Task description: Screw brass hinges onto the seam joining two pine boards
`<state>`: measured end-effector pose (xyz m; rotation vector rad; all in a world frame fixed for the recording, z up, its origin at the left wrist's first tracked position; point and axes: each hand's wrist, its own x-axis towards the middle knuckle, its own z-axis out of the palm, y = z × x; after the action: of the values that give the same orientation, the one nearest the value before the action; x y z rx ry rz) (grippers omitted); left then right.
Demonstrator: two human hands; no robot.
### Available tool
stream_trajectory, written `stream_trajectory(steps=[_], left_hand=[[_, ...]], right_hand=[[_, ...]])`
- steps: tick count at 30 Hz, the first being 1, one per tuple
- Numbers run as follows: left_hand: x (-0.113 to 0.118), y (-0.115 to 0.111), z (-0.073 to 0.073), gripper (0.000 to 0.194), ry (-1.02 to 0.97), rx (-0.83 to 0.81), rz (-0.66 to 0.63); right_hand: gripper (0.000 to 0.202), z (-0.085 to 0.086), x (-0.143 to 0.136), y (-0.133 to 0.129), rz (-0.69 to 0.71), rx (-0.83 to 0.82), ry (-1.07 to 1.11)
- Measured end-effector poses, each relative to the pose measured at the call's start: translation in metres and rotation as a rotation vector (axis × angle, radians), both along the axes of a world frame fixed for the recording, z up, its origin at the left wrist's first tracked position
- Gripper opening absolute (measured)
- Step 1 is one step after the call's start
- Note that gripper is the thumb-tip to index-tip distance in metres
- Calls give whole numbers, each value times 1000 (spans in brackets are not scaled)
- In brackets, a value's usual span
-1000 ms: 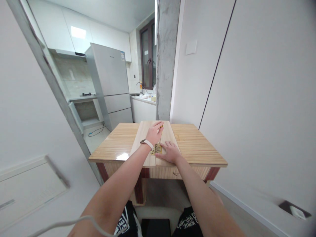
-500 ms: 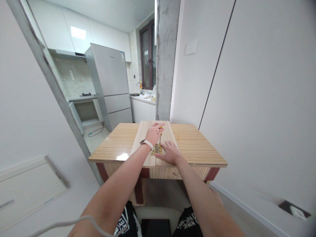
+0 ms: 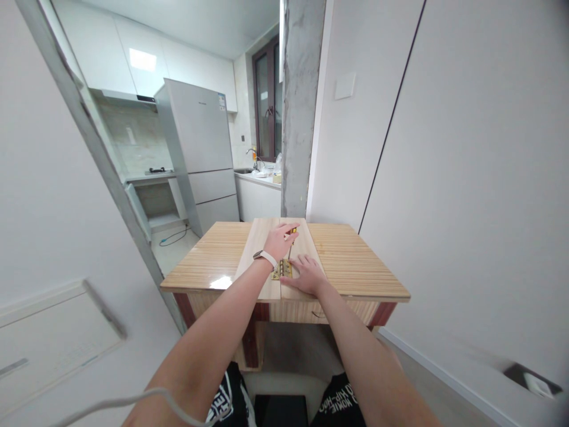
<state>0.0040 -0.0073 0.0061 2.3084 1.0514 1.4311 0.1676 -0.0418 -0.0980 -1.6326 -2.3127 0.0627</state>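
Note:
My left hand (image 3: 279, 240), with a pale watch strap on its wrist, has its fingers round the yellow-and-dark handle of a screwdriver (image 3: 290, 252). The shaft slants down toward a brass-coloured hinge (image 3: 281, 270), and its tip is too small to make out. The hinge lies unfolded across the seam between two pale wooden boards (image 3: 262, 243). My right hand (image 3: 307, 275) rests flat on the right-hand board, fingers stretched out. Its thumb touches the hinge's lower edge, and its index finger is close to the screwdriver shaft.
Beneath the boards stands a wood-grain table (image 3: 355, 261) with a drawer front. A pale cable (image 3: 155, 392) crosses low on the left. Farther back are a grey fridge (image 3: 200, 124), a sink counter (image 3: 260, 178) and a bare concrete pillar (image 3: 300, 112). White walls flank both sides.
The fingers of my left hand have shifted slightly on the screwdriver handle, which leans a little more to the right. My right hand, the hinge and the boards stay in place.

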Motion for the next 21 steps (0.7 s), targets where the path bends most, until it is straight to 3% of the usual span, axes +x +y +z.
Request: stream_trajectory(steps=[11, 21], left_hand=[[-1, 2, -3, 42, -48, 21, -10], [-3, -3, 1, 34, 11, 48, 35]], right_hand=[[100, 2, 0, -2, -1, -5, 5], [101, 2, 1, -2, 8, -12, 3]])
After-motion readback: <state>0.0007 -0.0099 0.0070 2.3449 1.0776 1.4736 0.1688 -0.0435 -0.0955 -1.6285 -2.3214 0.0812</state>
